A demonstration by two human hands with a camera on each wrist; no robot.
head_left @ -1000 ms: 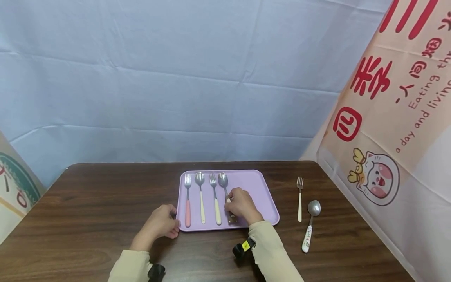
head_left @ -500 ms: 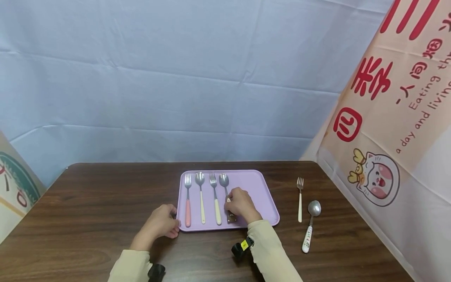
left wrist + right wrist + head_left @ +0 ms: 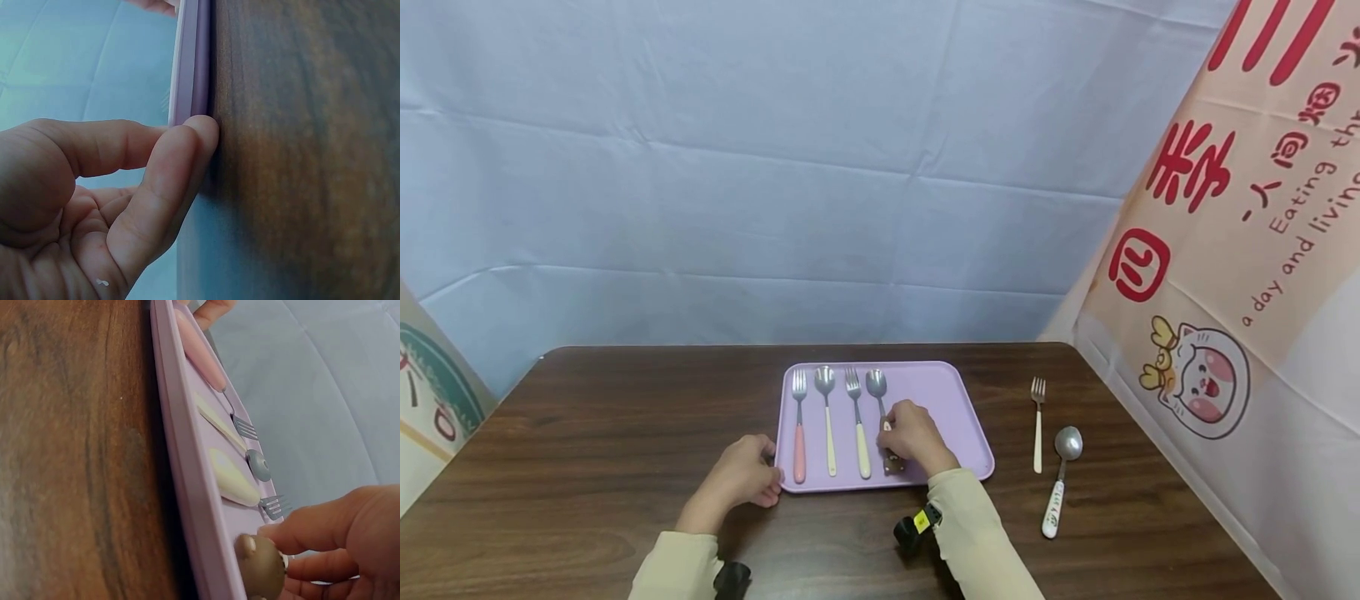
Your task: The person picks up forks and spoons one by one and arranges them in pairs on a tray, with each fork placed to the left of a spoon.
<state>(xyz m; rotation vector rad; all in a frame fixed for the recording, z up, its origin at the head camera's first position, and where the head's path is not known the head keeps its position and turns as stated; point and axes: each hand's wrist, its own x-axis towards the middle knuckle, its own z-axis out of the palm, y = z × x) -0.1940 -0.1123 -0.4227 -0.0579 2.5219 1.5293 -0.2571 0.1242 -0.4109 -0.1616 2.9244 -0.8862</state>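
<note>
A lilac tray lies on the table. My left hand pinches its near-left corner; in the left wrist view the thumb and fingertips meet at the rim. In the tray, from the left, lie a pink-handled fork, a spoon with a thin cream handle and a fork with a thicker cream handle. To their right is a spoon with a brown handle ending in a bear's head. My right hand pinches that handle and hides part of it.
Right of the tray, on the brown wooden table, lie a small fork with a cream handle and a spoon with a patterned white handle. A pale blue cloth hangs behind; a printed cloth hangs at the right.
The brown-handled spoon has shifted very slightly to the right at its bowl, straightening a little in my right hand. My left hand has stayed at the tray's corner.
</note>
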